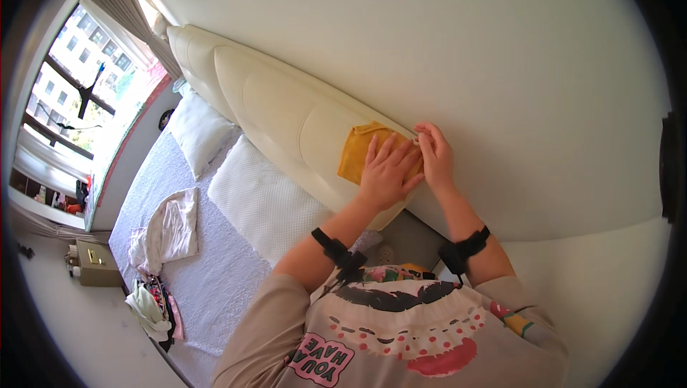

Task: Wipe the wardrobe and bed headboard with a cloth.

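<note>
A folded yellow cloth lies against the padded cream headboard, near its right end. My left hand rests flat on the cloth with its fingers spread, covering its right part. Beside it, my right hand is at the headboard's right end by the wall. Its fingers are slightly bent, with the tips by the cloth's right edge, and I see nothing held in them. Black straps with small devices sit round both forearms.
Left of the headboard is a bed with a pale lavender cover, white pillows and crumpled clothes. A bare white wall rises behind the headboard. A window and a small cabinet stand at the far left.
</note>
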`<state>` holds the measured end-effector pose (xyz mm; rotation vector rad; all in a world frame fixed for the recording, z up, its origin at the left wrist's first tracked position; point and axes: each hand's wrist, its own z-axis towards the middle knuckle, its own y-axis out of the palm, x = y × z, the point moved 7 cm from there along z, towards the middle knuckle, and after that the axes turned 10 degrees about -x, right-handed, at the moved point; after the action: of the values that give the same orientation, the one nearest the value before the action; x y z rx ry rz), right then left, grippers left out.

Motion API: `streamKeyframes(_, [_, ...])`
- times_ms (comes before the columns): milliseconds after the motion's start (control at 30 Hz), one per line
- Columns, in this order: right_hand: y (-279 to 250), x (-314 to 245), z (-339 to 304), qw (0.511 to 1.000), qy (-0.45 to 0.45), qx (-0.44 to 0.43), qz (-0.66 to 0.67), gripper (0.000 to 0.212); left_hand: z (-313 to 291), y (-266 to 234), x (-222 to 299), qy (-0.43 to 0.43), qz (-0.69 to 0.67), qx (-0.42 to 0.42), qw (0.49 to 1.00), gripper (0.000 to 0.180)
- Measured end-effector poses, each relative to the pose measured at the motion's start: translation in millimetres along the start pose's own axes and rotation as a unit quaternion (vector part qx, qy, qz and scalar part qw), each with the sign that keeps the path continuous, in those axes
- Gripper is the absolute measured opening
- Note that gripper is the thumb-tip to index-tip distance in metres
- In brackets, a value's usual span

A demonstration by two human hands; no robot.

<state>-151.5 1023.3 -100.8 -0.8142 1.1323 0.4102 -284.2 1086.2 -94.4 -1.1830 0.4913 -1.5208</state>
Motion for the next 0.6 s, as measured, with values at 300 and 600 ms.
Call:
streamKeyframes(300, [14,-54,-9,0.995,0.014,-0.040,-0.086,0.027,-6,-45,-51,0.085,-0.008,-0.042,0.995,0.051])
streamKeyframes(600, [44,-44,-2,0.972,0.051,-0.104,-0.204,0.031,9,-122,-263,-0.068,0.108,0.008,0.992,0.039])
